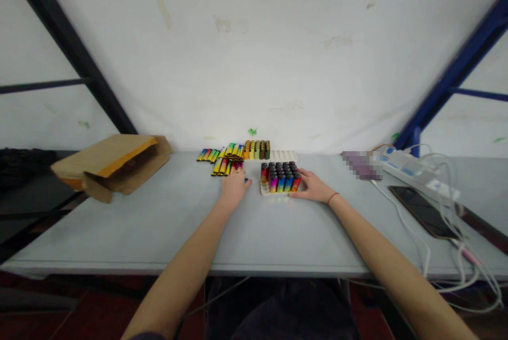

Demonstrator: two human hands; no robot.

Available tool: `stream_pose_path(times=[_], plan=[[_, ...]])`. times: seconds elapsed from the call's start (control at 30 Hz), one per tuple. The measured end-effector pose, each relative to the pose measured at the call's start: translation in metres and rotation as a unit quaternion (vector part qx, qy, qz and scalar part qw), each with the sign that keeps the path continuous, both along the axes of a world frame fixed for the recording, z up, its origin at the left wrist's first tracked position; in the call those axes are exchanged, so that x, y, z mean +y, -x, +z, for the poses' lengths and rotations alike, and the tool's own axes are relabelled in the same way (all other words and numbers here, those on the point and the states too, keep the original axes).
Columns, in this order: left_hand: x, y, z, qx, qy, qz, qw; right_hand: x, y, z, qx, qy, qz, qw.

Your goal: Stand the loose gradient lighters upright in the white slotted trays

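A white tray (265, 190) holds several upright lighters (281, 177) with black tops and rainbow-coloured bodies; its front left corner has bare slots. My right hand (313, 186) grips the tray's right side, thumb at the front corner and fingers further back. To the left, my left hand (235, 185) is closed at the near edge of a pile of loose lighters (219, 166) in yellow, green and red. A blue end pokes out by its thumb, so it appears to hold a lighter, mostly hidden by the fingers.
Behind stands a row of yellow-to-dark lighters (257, 149) beside a white slotted tray (283, 155) against the wall. An opened cardboard box (115, 163) lies at left. At right are a phone (423, 211), a blurred-out object (362, 165), a power strip (416, 171) and tangled white cables.
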State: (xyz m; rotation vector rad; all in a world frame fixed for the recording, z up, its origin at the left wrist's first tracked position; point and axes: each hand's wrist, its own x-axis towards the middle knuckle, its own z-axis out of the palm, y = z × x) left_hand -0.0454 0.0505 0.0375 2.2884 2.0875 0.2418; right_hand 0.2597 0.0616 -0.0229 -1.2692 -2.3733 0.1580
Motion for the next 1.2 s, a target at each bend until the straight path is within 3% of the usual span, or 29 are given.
stream_pose_path(times=[0.23,0.3,0.37,0.43,0.53,0.6,0.67,0.8,0.97,1.2], plan=[[0.001,0.010,-0.004,-0.010,0.043,-0.002,0.999,0.000,-0.001,-0.001,-0.004,0.001,-0.002,1.000],[0.004,0.008,-0.004,-0.056,0.028,0.003,0.998,0.000,-0.001,0.000,-0.005,0.002,0.000,1.000],[0.007,0.003,-0.002,-0.173,0.012,0.023,0.985,0.000,0.000,0.000,-0.002,0.001,-0.001,1.000],[0.009,-0.004,0.002,-0.369,0.025,0.060,0.927,0.000,0.000,0.001,-0.001,0.003,-0.002,1.000],[0.006,-0.014,0.007,-0.644,0.077,0.099,0.754,-0.001,0.001,0.002,-0.005,0.007,-0.004,1.000],[0.002,-0.018,0.009,-0.732,0.101,0.093,0.667,-0.002,0.001,0.003,-0.008,0.008,-0.008,1.000],[-0.001,-0.019,0.011,-0.766,0.120,0.078,0.627,-0.002,0.001,0.003,-0.008,0.008,-0.013,1.000],[-0.003,-0.019,0.009,-0.775,0.144,0.083,0.610,-0.002,0.002,0.003,-0.004,0.006,-0.010,1.000],[0.000,-0.018,0.006,-0.775,0.123,0.116,0.609,-0.003,0.001,0.004,-0.003,0.012,-0.010,1.000],[-0.005,-0.022,0.010,-0.801,0.097,0.117,0.579,-0.003,0.002,0.006,-0.008,0.012,-0.004,1.000]])
